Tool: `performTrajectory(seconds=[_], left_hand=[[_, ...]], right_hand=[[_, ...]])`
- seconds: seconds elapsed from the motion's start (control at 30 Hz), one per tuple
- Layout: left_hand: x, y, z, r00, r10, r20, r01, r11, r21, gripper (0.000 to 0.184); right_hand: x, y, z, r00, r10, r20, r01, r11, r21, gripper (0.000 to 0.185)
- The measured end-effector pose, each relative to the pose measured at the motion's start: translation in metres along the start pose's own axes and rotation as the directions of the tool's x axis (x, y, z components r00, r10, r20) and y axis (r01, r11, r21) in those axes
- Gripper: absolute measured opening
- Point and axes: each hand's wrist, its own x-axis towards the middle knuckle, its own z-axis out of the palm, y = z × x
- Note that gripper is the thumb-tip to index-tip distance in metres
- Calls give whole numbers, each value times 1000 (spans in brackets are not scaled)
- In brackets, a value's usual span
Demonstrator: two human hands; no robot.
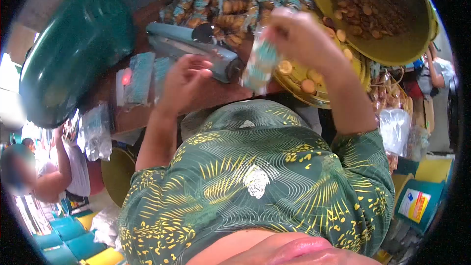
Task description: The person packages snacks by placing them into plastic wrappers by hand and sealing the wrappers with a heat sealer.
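Beside the impulse sealer [169, 34], right hand [298, 37] grasps teal-printed packet [262, 66] by its upper end, long axis hanging below; left hand [184, 77], farther off, appears released.

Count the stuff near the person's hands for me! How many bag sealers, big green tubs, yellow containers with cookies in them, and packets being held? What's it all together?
Bag sealer: 1
Big green tub: 1
Yellow containers with cookies in them: 2
Packet held in the right hand: 1
Total: 5
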Motion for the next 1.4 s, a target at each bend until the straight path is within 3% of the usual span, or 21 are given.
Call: performTrajectory(seconds=[0.03, 0.1, 0.2, 0.23, 0.33, 0.4, 0.47, 0.5, 0.6, 0.67, 0.8, 0.87, 0.9, 0.97, 1.0, 1.07, 1.1, 1.2, 1.27, 1.37, 1.4], left_hand=[[3, -9, -9, 997, -35, -62, 37, 999, 27, 31], [5, -29, -29, 981, 20, -193, -3, 996, 88, 35], [1, -72, -68, 924, -3, -383, 141, 932, 333, 39], [-2, -90, -81, 905, 0, -426, 184, 902, 390, 39], [-12, -125, -107, 872, 38, -488, 308, 733, 606, 37], [-18, -129, -114, 895, 75, -439, 346, 504, 791, 33], [-18, -109, -104, 907, 52, -418, 356, 435, 827, 29], [-18, -102, -101, 912, 39, -407, 360, 399, 844, 27], [-16, -110, -103, 889, 10, -458, 377, 550, 745, 21], [-17, -124, -108, 882, 61, -466, 329, 627, 706, 19], [-19, -142, -123, 821, -15, -571, 415, 703, 578, 17], [-21, -144, -131, 822, 73, -565, 309, 776, 551, 17], [-21, -142, -134, 818, 118, -563, 253, 806, 536, 18], [-18, -130, -140, 789, 101, -607, 345, 744, 572, 19], [-17, -122, -142, 774, 94, -627, 390, 709, 587, 19], [-11, -89, -138, 729, -12, -685, 383, 836, 393, 20], [-7, -73, -134, 707, -70, -704, 373, 883, 287, 22], [6, -51, -124, 620, -133, -773, -37, 980, -198, 24], [12, -14, -109, 670, -122, -732, -211, 915, -345, 25], [9, 11, -108, 824, -49, -564, -355, 732, -581, 24], [8, 13, -109, 875, 0, -484, -366, 655, -661, 24]], right_hand=[[5, 21, -17, 973, -103, -206, 38, 954, -297, 8], [7, 52, -50, 881, 89, -464, -149, 984, -94, 6], [7, 30, -74, 751, 145, -644, -64, 987, 147, 7], [-2, 74, -73, 796, -4, -606, 28, 999, 30, 6], [-22, 97, -41, 927, 212, -310, -249, 965, -86, 9], [-34, 100, -19, 923, 372, -98, -380, 923, -67, 16], [-45, 104, 7, 889, 459, -1, -451, 873, -185, 25], [-53, 121, 25, 858, 507, 80, -496, 859, -128, 27], [-66, 144, 51, 806, 549, 222, -544, 835, -88, 29], [-58, 114, 42, 857, 484, 176, -445, 868, -221, 27], [-65, 137, 45, 803, 594, 41, -591, 788, 171, 27], [-74, 140, 43, 786, 618, -32, -560, 732, 389, 29], [-78, 141, 36, 788, 616, 10, -588, 746, 312, 30], [-86, 144, 19, 780, 619, 95, -626, 765, 150, 31], [-89, 150, 14, 778, 628, -8, -628, 778, 13, 31], [-93, 164, 5, 774, 597, -210, -633, 729, -260, 30], [-96, 170, 2, 762, 597, -249, -647, 708, -284, 31], [-102, 183, 0, 724, 616, -310, -689, 624, -369, 31], [-102, 187, 3, 691, 671, -269, -707, 549, -446, 30], [-103, 186, 10, 648, 692, -318, -761, 599, -248, 29], [-101, 180, 9, 682, 654, -327, -730, 631, -263, 28]])
